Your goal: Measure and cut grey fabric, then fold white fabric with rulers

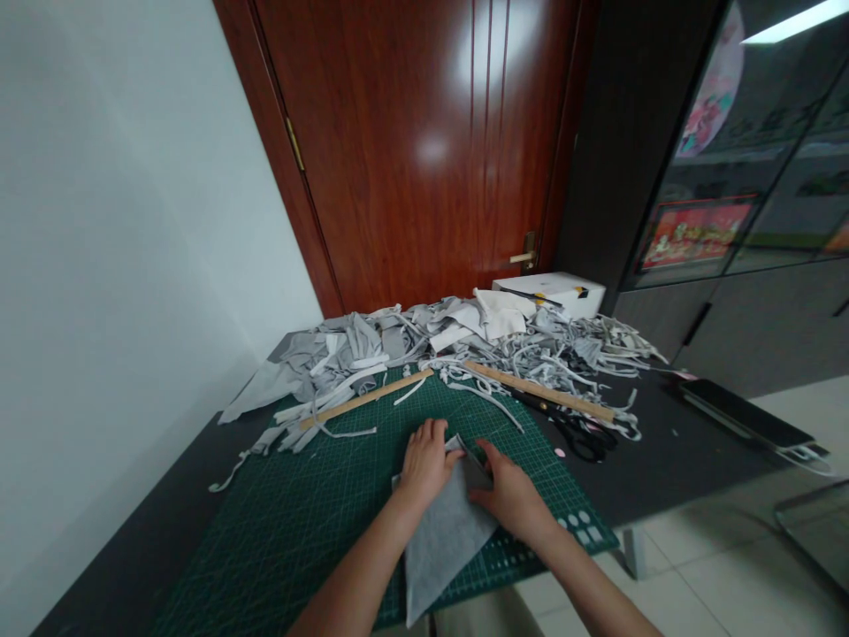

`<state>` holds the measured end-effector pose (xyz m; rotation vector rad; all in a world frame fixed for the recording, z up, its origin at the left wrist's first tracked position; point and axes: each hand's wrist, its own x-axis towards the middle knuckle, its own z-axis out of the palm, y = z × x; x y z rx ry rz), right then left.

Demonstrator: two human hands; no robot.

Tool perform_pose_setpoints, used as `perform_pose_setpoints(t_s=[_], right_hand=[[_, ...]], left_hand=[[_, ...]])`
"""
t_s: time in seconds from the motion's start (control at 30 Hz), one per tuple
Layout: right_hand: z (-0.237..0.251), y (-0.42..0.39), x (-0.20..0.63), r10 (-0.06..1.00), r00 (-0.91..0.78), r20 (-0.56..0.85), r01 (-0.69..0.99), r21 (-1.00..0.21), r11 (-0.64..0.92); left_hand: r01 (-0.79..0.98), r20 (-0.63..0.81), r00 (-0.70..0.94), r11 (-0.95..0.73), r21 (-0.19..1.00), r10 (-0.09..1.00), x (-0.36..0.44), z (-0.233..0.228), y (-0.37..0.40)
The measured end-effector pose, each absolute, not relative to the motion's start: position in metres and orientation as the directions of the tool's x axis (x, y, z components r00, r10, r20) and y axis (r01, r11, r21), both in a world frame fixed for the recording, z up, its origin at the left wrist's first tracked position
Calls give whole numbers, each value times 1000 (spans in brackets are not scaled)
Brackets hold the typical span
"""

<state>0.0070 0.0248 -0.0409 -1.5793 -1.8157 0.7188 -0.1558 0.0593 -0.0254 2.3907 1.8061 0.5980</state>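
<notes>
A piece of grey cloth [447, 540] lies on the green cutting mat [298, 522], its pointed near end reaching the mat's front edge. My left hand [425, 458] presses on its upper left part, fingers close together and the thumb at the top corner. At the right edge my right hand [510, 491] grips the cloth between thumb and fingers, where the edge looks folded up. The fingertips are partly hidden. Beyond my hands lie two wooden strips [371, 398], angled apart. Black-handled scissors [584, 438] rest to the right, partly under one strip.
Heaped grey cloth scraps and strips [550, 345] line the back of the dark table [653, 469]. Behind them stands a white box [574, 295]. A black flat device [743, 411] with a cable lies at the right end. A wall [133, 221] borders the left side.
</notes>
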Motion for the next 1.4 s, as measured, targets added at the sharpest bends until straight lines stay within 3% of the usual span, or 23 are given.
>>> perform_pose_setpoints(t_s=[0.1, 0.2, 0.47, 0.73, 0.87, 1.0, 1.4], right_hand=[[-44, 11, 11, 997, -59, 53, 763, -642, 79], [-47, 6, 13, 998, -26, 63, 806, -590, 58], [-46, -5, 17, 998, 18, 52, 854, -521, 12], [-37, -8, 26, 998, 35, -47, 894, -445, -52], [-22, 10, 20, 997, -69, 35, 919, -387, 77], [-10, 41, -3, 983, -180, 32, 889, -422, 176], [-13, 90, -20, 979, -180, -92, 844, -525, 106]], left_hand=[[918, 348, 355, -395, 49, 868, -152, -31, 57], [876, 293, 470, -481, -37, 833, -153, -35, 60], [821, 301, 528, -568, 60, 794, -159, -33, 39], [930, 218, 354, -367, 20, 909, -135, -41, 8], [949, 252, 301, -314, 12, 920, -128, -43, 6], [945, 263, 306, -325, 27, 915, -129, -44, 5], [954, 246, 267, -292, 69, 932, -128, -47, 4]])
